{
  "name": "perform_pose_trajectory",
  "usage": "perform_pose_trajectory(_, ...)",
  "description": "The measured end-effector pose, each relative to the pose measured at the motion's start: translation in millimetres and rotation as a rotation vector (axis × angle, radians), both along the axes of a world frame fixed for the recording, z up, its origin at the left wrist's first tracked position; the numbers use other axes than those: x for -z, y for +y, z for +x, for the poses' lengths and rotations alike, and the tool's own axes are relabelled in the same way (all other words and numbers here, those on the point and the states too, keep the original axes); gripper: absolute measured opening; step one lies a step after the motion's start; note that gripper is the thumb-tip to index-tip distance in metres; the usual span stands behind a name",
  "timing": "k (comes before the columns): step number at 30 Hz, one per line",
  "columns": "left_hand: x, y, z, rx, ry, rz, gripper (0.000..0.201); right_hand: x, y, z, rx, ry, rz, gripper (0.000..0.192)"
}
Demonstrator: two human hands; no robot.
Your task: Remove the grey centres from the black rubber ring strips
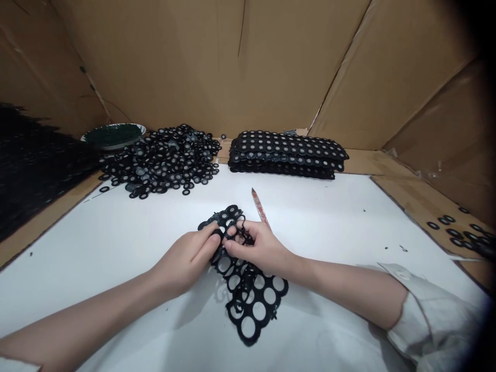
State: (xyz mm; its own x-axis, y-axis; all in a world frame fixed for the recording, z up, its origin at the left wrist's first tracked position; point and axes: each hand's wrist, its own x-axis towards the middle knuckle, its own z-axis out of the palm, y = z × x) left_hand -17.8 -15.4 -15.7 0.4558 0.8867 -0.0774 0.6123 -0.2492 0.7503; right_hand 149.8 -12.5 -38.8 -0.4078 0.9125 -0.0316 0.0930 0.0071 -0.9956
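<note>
Both hands are at a black rubber sheet (259,295) of joined rings, held over the white tabletop. My left hand (189,256) is closed, thumb and fingers pinching the sheet's left edge. Opposite it, my right hand (259,245) is closed on thin black strips and ring edges near the sheet's middle. The sheet's lower part shows open round holes and hangs toward me; near its top, some rings have pale centres. Loose black strips curl over it. Just beyond my right hand lies a pencil-like stick (259,204) with a dark pointed tip and reddish wrapping.
A heap of loose black rings (163,160) lies at the back left, near a bowl (114,135) of dark green material. Stacked ring sheets (287,152) stand at the back. Dark pieces (34,165) pile up at left. More rings (461,235) lie on cardboard at right. Cardboard walls (217,62) enclose the table.
</note>
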Motion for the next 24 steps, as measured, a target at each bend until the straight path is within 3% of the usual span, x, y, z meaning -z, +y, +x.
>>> perform_pose_trajectory(6,2.2,8.5,-1.3,-0.066,-0.255,-0.266,0.031,0.0,1.0,0.7,-0.004,0.001,-0.018,0.022)
perform_pose_trajectory(11,6.6,11.0,-3.2,-0.035,-0.422,-0.452,0.024,-0.7,1.0,1.9,-0.015,0.007,-0.015,0.023)
perform_pose_trajectory(24,4.2,11.0,-1.6,-0.040,-0.468,-0.446,0.032,1.1,2.1,2.7,-0.007,0.005,0.002,0.024)
